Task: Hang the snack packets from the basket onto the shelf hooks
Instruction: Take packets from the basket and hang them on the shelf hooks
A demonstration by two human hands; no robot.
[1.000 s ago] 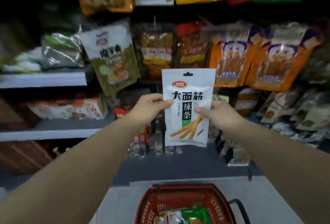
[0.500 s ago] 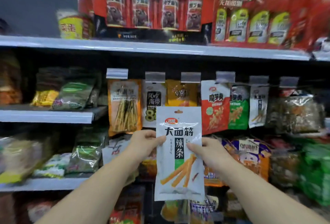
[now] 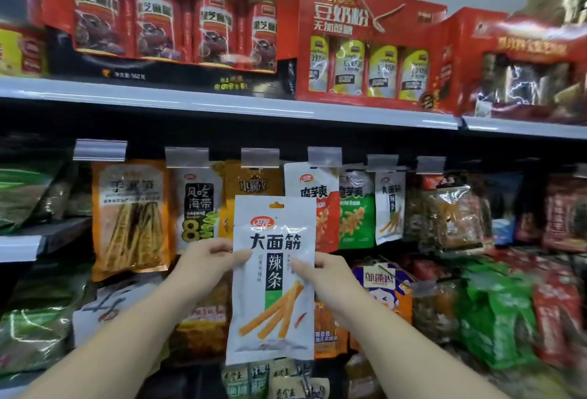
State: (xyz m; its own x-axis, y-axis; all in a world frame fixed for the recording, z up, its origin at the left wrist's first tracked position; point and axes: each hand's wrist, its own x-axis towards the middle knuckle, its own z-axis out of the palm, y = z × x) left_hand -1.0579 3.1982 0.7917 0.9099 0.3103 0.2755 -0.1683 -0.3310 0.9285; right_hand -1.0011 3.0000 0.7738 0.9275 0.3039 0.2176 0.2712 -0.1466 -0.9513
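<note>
**Packet raised to the hook row, not yet hung**

A white foil snack packet printed with orange sticks (image 3: pixel 273 281) is held upright in front of the hook row, both hands pinching its side edges: the left hand (image 3: pixel 206 266) with thumb across the front, the right hand (image 3: pixel 327 274) likewise. Its punched hang slot (image 3: pixel 276 205) sits below the clear plastic price-tag holders (image 3: pixel 259 157) and is on no hook yet. A matching white packet (image 3: pixel 390 208) hangs further right, probably the hook to aim for. So this packet is picked and lifted; threading it remains. The basket is out of view, so what is left cannot be judged. Above, a grey metal shelf (image 3: pixel 222 103) carries red gift boxes (image 3: pixel 171 10); the aisle is dim.
</note>
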